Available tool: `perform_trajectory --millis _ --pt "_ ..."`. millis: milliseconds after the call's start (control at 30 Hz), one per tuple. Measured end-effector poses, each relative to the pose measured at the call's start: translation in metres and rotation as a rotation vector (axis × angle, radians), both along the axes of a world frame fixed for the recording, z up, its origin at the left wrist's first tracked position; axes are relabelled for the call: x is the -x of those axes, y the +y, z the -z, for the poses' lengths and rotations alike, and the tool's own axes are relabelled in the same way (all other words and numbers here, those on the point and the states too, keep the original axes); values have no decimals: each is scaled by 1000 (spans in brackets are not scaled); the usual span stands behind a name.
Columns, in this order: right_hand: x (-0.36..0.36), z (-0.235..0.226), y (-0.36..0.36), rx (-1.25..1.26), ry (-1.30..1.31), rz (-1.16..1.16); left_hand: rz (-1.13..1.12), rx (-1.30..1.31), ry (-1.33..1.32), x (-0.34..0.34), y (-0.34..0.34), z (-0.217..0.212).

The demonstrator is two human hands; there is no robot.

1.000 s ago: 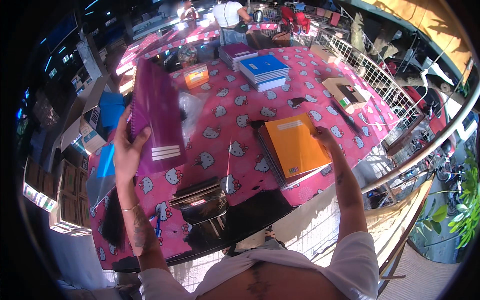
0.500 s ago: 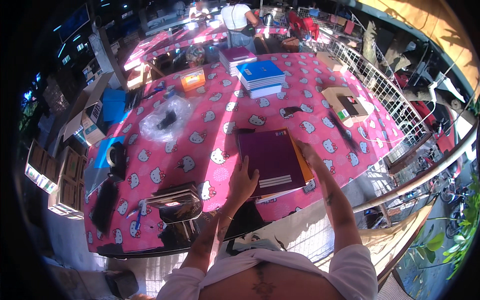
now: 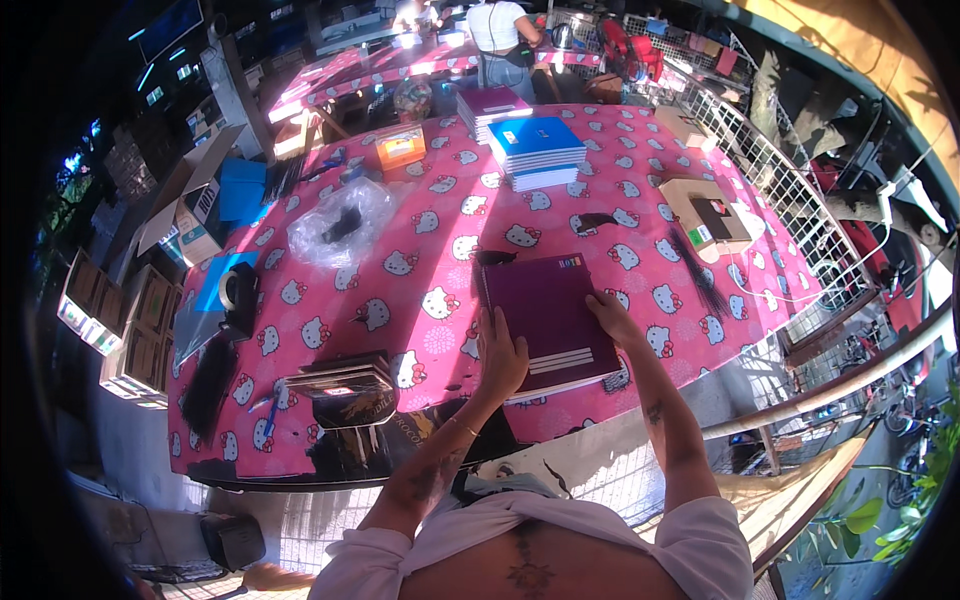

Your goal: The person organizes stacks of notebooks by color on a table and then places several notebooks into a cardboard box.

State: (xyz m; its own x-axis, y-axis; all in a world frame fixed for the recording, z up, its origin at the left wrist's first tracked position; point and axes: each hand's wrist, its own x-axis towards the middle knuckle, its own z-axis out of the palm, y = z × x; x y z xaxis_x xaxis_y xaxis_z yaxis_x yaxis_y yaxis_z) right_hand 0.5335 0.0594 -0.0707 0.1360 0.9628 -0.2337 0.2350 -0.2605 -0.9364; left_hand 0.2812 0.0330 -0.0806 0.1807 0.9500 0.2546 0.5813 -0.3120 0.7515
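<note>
A maroon notebook (image 3: 548, 315) lies flat on top of a small stack near the front edge of the pink patterned tablecloth (image 3: 440, 230). My left hand (image 3: 500, 358) rests on the notebook's lower left edge, fingers spread. My right hand (image 3: 612, 315) presses on its right edge. Neither hand is closed around it.
Further back stand a blue notebook stack (image 3: 538, 150) and a maroon stack (image 3: 492, 105). A clear plastic bag (image 3: 340, 220), an orange box (image 3: 400, 147), a cardboard box (image 3: 705, 210) and a dark stack (image 3: 340, 385) lie around. A white wire fence (image 3: 790, 190) runs along the right. A person (image 3: 500, 35) stands at the far table.
A second ago my left hand held the maroon notebook up at the left; it has been laid on the orange one in front of me, and both hands now rest on it.
</note>
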Motion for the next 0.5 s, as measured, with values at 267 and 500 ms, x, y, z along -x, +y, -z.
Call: perform_trajectory --millis 267,500 --pt "15 -33 -16 193 389 12 -84 292 -457 7 2 8" --pt "-11 -9 -16 382 508 -18 220 761 -1220 21 9 31"
